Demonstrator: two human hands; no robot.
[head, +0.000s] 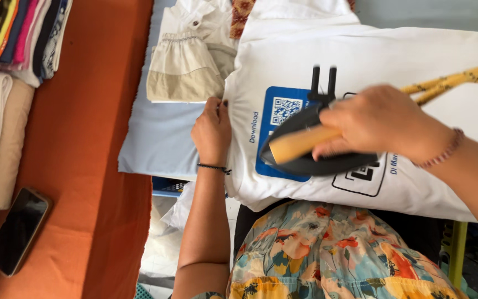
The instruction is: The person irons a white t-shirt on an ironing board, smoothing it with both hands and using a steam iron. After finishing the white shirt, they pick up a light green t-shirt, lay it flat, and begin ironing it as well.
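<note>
You work at a padded ironing surface covered in pale blue cloth [159, 138], set beside an orange-covered bed or bench [84, 138], and on that blue cover lies the white shirt [360, 61], spread flat with its printed blue panel [275, 124] facing up so the iron can pass over an even layer. The black iron [313, 147] sits directly on that print, its sole down on the fabric, and your right hand [380, 124] is wrapped tight around its pale wooden handle [300, 143], fingers closed fully on it, which gives you control to steer and press. The braided yellow cord [455, 80] trails off to the right, away from the cloth ahead of the iron. Your left hand [212, 133] lies at the shirt's left edge, fingertips curled onto the hem; it appears to pin and tension the fabric so it does not bunch under the iron, though I cannot tell whether it pinches the cloth or merely presses on it. Just beyond that hand, a folded cream garment [186, 66] rests on the blue cover, kept out of the iron's way. Farther left, stacks of folded clothes [6, 66] line the orange surface, and a dark phone [17, 230] lies well apart from the heat.
</note>
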